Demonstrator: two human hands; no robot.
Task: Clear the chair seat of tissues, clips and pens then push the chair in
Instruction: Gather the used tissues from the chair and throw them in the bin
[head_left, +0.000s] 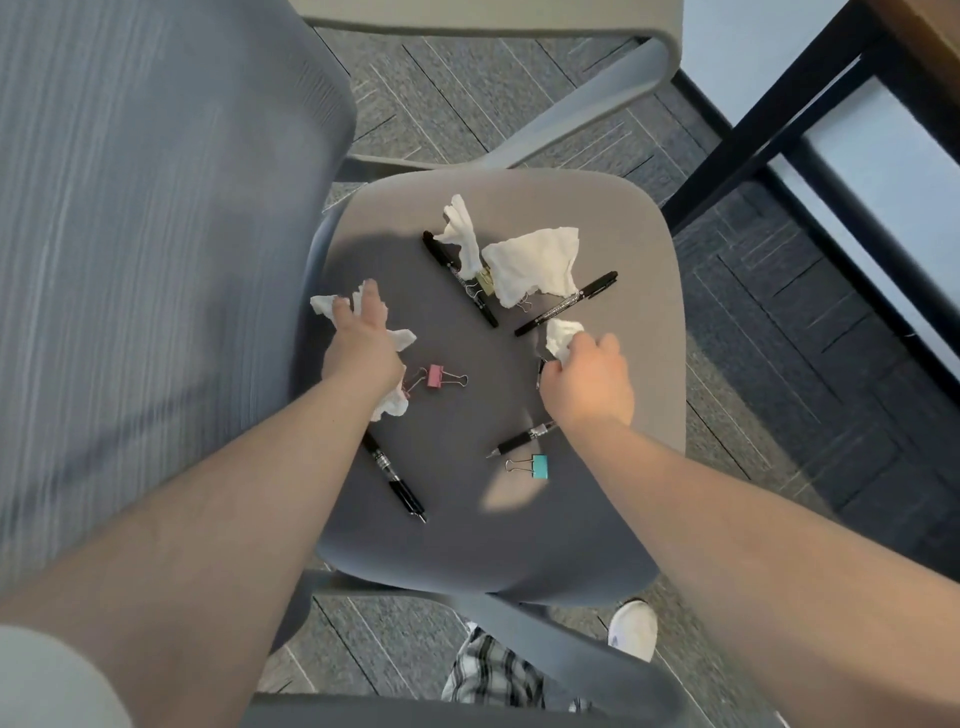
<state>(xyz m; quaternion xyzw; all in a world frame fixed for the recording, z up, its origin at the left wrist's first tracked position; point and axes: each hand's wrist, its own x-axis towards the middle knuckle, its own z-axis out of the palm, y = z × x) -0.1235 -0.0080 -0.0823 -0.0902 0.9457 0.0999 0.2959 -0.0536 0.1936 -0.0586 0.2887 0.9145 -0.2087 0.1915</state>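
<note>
The grey chair seat (452, 551) holds scattered items. My left hand (361, 345) lies on a crumpled white tissue (324, 304) at the seat's left edge, fingers spread over it. My right hand (589, 384) pinches a small white tissue wad (561, 332) near the right side. Two larger tissues (535, 265) lie at the back over two black markers (460, 278) and a gold clip (485, 283). A pink clip (435, 375), a teal clip (539, 466) and two black pens (397, 480) lie nearer me.
The chair's mesh backrest (156, 208) fills the left. Grey armrests (597, 88) curve at the back and front. A black desk leg (779, 119) and wooden desktop stand at the upper right. My shoe (634, 629) is on the carpet below the seat.
</note>
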